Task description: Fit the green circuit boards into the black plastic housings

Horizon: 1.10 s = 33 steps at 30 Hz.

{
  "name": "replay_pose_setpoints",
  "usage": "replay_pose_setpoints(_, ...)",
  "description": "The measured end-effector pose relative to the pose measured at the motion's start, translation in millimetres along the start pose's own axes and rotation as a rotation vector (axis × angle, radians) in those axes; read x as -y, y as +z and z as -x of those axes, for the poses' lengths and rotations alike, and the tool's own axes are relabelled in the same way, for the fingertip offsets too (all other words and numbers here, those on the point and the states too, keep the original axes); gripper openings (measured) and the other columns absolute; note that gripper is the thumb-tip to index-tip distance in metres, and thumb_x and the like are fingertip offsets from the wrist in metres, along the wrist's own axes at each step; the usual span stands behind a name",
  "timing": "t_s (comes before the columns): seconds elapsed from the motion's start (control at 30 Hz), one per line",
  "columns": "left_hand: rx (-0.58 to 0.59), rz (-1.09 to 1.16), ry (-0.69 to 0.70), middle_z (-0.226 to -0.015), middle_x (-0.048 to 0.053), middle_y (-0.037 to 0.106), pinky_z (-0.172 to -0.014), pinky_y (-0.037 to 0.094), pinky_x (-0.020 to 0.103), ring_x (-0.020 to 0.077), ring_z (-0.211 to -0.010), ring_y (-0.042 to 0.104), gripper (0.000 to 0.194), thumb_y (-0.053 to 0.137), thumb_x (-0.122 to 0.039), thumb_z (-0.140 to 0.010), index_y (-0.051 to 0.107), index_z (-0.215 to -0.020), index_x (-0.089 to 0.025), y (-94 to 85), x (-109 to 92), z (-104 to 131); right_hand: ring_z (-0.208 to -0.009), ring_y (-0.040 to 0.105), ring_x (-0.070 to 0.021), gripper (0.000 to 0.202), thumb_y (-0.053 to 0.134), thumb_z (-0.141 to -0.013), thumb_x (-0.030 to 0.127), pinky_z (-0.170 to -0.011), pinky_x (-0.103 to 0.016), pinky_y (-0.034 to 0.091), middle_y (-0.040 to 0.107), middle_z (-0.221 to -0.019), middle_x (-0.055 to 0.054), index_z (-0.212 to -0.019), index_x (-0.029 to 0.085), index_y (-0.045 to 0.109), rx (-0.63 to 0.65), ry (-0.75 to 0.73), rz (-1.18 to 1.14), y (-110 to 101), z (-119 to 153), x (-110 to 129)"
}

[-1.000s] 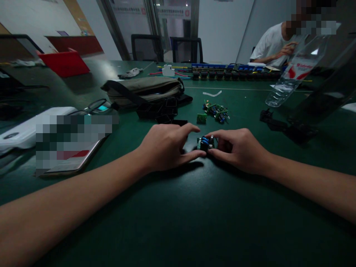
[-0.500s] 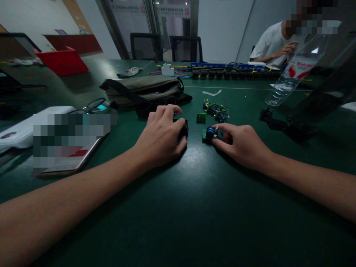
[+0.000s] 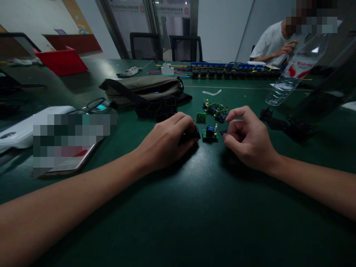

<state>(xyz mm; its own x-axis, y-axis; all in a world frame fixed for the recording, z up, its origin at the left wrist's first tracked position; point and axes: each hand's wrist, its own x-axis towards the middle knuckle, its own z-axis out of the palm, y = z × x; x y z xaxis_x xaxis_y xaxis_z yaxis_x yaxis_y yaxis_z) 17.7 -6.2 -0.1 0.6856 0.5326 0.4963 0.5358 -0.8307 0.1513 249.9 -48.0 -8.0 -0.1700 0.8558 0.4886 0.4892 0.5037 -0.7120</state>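
Note:
My left hand [image 3: 174, 139] is closed around a black plastic case [image 3: 198, 132], mostly hidden under its fingers, low over the table. Just right of it, a small green circuit board [image 3: 210, 134] with a blue-wound coil lies on the table, touched by neither hand. My right hand [image 3: 246, 137] is beside that board with its fingers curled and forefinger raised. A small black piece [image 3: 223, 132] sticks out between its thumb and fingers; most of it is hidden. Behind lie another small green board [image 3: 201, 117] and a cluster of circuit boards [image 3: 217, 110].
Several black plastic housings [image 3: 155, 108] lie by a grey-green bag [image 3: 144, 88]. Glasses [image 3: 96, 105] and a phone [image 3: 75, 163] are at left. A plastic bottle [image 3: 294, 70] and black parts [image 3: 287, 124] stand at right. Across the table sits a person [image 3: 269, 42].
My right hand has let go of the coil board and drawn slightly right, its forefinger lifting. My left hand has moved right and nearer with the black case, uncovering housings behind.

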Motion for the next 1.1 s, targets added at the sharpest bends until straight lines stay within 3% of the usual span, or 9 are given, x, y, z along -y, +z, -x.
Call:
replay_pose_setpoints(0.1, -0.085, 0.057, 0.043, -0.098, 0.004, 0.066, -0.068, 0.052, 0.025, 0.0131, -0.078, 0.062, 0.026, 0.067, -0.024, -0.081, 0.050, -0.099, -0.017, -1.8, -4.8, 3.1, -0.049, 0.040, -0.0088, 0.031, 0.061, -0.081, 0.015, -0.046, -0.022, 0.033, 0.040, -0.059, 0.011, -0.106, 0.021, 0.043, 0.128, -0.079, -0.043, 0.3, 4.2, 1.3)
replay_pose_setpoints(0.23, -0.153, 0.056, 0.112, -0.104, 0.004, 0.067, -0.073, 0.053, 0.024, 0.0140, -0.087, 0.067, 0.039, 0.071, -0.028, -0.081, 0.048, -0.112, -0.020, -4.8, -12.3, 7.6, -0.050, 0.045, -0.0076, 0.050, 0.066, -0.083, 0.020, -0.047, -0.020, 0.036, 0.047, -0.064, 0.010, -0.126, 0.016, 0.041, 0.315, -0.156, 0.023, -0.2, 4.6, 3.6)
replay_pose_setpoints(0.4, -0.093, 0.115, 0.249, -0.105, 0.004, 0.066, -0.078, 0.052, 0.024, 0.0147, -0.092, 0.067, 0.037, 0.068, -0.027, -0.085, 0.047, -0.115, -0.021, -6.6, -14.0, 6.9, -0.055, 0.052, -0.0072, 0.033, 0.068, -0.082, 0.020, -0.053, -0.020, 0.041, 0.053, -0.069, 0.006, -0.110, 0.015, 0.052, 0.335, -0.301, 0.123, -1.9, 2.9, 5.0)
replay_pose_setpoints(0.5, -0.080, 0.117, 0.239, -0.104, 0.006, 0.064, -0.076, 0.051, 0.025, 0.0160, -0.092, 0.065, 0.043, 0.070, -0.032, -0.083, 0.047, -0.116, -0.018, -5.7, -11.9, 5.0, -0.056, 0.055, -0.0070, 0.030, 0.069, -0.081, 0.020, -0.052, -0.019, 0.043, 0.056, -0.072, 0.005, -0.106, 0.016, 0.051, 0.337, -0.315, 0.084, -2.4, 2.4, 4.6)
replay_pose_setpoints(0.7, 0.153, 0.093, 0.150, -0.096, 0.007, 0.065, -0.069, 0.047, 0.025, 0.0172, -0.083, 0.062, 0.035, 0.066, -0.036, -0.083, 0.054, -0.107, -0.015, -4.6, -5.6, 3.9, -0.055, 0.058, -0.0071, 0.034, 0.071, -0.077, 0.018, -0.049, -0.017, 0.045, 0.060, -0.074, 0.005, -0.105, 0.017, 0.051, 0.377, -0.226, -0.014, -3.4, 0.8, 3.1)
replay_pose_setpoints(0.97, 0.350, 0.153, 0.082, -0.083, 0.003, 0.063, -0.059, 0.039, 0.024, 0.0145, -0.069, 0.057, 0.030, 0.066, -0.040, -0.080, 0.055, -0.095, -0.016, -8.0, -5.4, -0.3, -0.052, 0.052, -0.0066, 0.035, 0.071, -0.073, 0.016, -0.046, -0.018, 0.040, 0.054, -0.069, 0.007, -0.100, 0.018, 0.049, 0.448, -0.185, -0.008, -2.6, -0.7, 4.2)
replay_pose_setpoints(1.1, 0.377, 0.148, 0.100, -0.079, 0.003, 0.061, -0.058, 0.038, 0.024, 0.0144, -0.066, 0.056, 0.025, 0.063, -0.040, -0.082, 0.056, -0.090, -0.017, -8.1, -6.5, -0.7, -0.052, 0.050, -0.0062, 0.035, 0.072, -0.072, 0.016, -0.047, -0.018, 0.038, 0.053, -0.069, 0.008, -0.098, 0.019, 0.049, 0.468, -0.182, 0.002, -2.2, -1.5, 6.3)
